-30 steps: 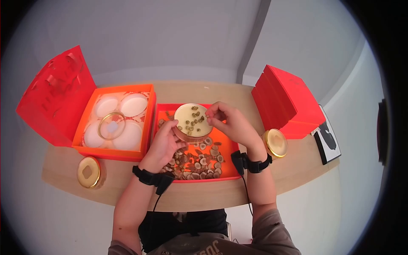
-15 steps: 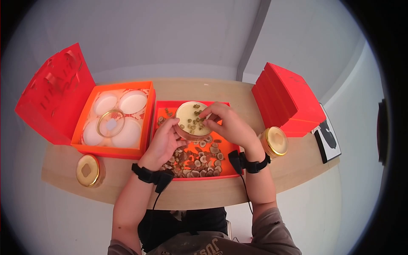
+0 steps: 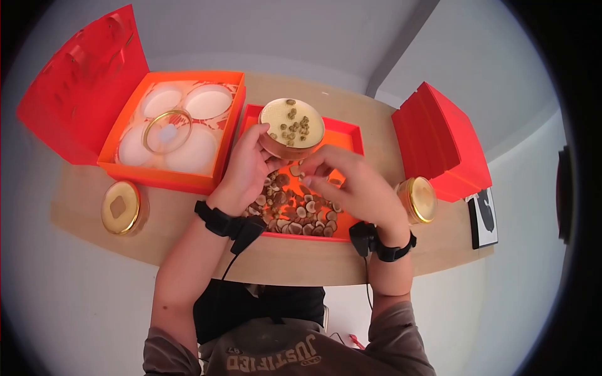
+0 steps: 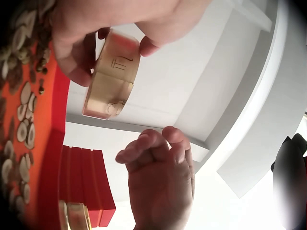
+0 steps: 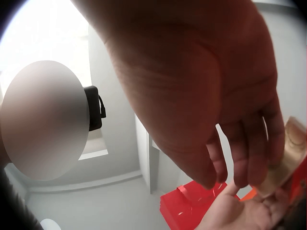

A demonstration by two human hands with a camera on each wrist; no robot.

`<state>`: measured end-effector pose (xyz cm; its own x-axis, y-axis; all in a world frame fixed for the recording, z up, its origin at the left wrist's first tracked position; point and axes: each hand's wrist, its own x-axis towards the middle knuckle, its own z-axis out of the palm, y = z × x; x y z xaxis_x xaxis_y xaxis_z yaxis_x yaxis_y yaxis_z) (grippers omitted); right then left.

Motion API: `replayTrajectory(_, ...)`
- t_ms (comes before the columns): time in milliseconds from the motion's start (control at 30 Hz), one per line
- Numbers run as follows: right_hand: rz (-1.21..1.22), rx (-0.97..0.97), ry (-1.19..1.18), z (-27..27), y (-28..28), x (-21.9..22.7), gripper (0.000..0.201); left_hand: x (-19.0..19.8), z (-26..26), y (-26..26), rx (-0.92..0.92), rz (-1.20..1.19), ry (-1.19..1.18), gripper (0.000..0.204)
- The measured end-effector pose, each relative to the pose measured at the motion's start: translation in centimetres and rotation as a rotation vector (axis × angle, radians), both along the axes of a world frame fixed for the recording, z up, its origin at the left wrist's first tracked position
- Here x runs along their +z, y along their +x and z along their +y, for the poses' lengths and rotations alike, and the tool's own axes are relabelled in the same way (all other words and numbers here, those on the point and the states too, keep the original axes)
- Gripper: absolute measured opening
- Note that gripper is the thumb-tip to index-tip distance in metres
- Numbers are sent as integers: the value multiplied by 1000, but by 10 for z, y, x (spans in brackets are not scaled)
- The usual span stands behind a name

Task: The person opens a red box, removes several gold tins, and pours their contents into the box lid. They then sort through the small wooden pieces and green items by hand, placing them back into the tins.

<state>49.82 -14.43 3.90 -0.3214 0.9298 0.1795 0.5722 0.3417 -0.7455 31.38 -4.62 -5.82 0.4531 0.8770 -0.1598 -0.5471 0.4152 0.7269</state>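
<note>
My left hand [image 3: 243, 172] holds a shallow round jar [image 4: 109, 81], thumb on one side and fingers on the other. The jar has a cream top face with several small greenish-brown curled pieces [image 3: 303, 125] lying on it. Just below the jar in the head view, my right hand [image 3: 351, 185] hovers with bent, relaxed fingers and nothing visible between them. Under both hands lies a red-rimmed orange tray [image 3: 345, 143]. Round pale slices with brown rims [image 3: 310, 210] are spread over it, and more curled pieces lie among them at the left.
An open orange box [image 3: 175, 182] with round white wells stands at the left, a clear gold-rimmed lid [image 3: 167, 131] on it. Gold-lidded jars stand at the left [image 3: 120, 208] and right [image 3: 419, 200]. Red boxes [image 3: 442, 138] and a black-and-white framed item [image 3: 484, 219] sit at the right.
My right hand has drawn back from the curled pieces on the jar to a spot nearer me, over the tray. The left hand still holds the jar. The head view has shifted.
</note>
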Motion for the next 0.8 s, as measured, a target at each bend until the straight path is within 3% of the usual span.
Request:
replayTrajectory(67, -180, 29, -121, -3, -14, -3, 17, 0, 0, -1, 5, -14, -3, 40)
replayTrajectory(167, -329, 143, -109, -3, -26, -29, 18, 3, 0, -2, 47, 0, -45, 40)
replayTrajectory(300, -531, 128, -19, -1, -35, -58, 24, 3, 0, -1, 63, -39, -50, 38)
replayTrajectory(600, -627, 140, -228, 7, -43, -66, 28, 3, 1, -1, 59, -87, -66, 36)
replayTrajectory(733, -630, 120, -112, 12, -38, -73, 30, 0, 1, -3, 56, -98, -77, 37)
replayTrajectory(800, -739, 108, -227, 10, -39, -64, 32, 0, 2, -3, 61, -91, -74, 37)
